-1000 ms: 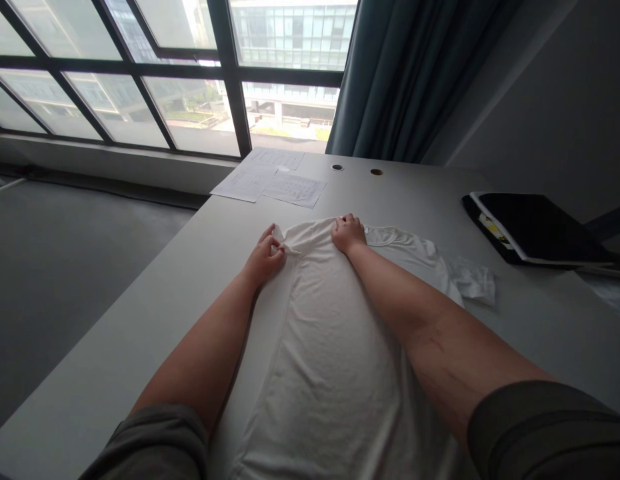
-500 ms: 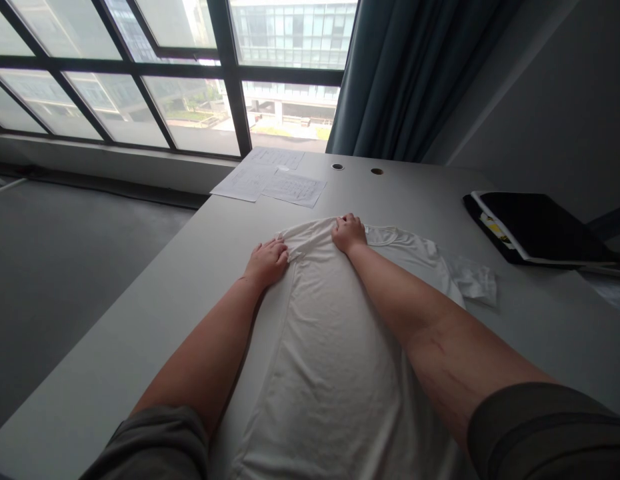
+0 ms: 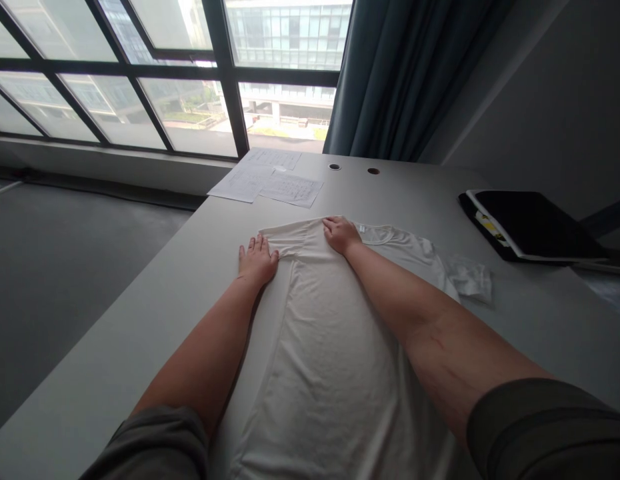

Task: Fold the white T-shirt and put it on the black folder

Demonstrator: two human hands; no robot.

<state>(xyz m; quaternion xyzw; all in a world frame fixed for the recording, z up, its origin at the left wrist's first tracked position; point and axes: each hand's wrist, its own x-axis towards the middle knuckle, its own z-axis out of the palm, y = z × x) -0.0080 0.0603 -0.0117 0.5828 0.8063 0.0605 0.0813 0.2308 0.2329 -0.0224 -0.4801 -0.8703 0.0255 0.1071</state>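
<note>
Bearing on one shoulder of the white shirt (image 3: 340,340) just beside its collar (image 3: 377,234), the right hand (image 3: 342,235) had its fingers close together; whether cloth was gripped beneath them could not be told. This placement presumably anchored the garment against sliding. The left hand (image 3: 259,260) was palm down, fingers spread wide, at the outer end of the sleeve (image 3: 290,238), probably to flatten it (creases ran along the cloth between the two hands). The shirt lay spread on the tabletop (image 3: 155,313), which provided flat support. Its collar end pointed away, toward the curtain (image 3: 385,80); its long axis ran from there to the near side, the lower end out of view. The sleeve extended leftward, roughly crosswise.
</note>
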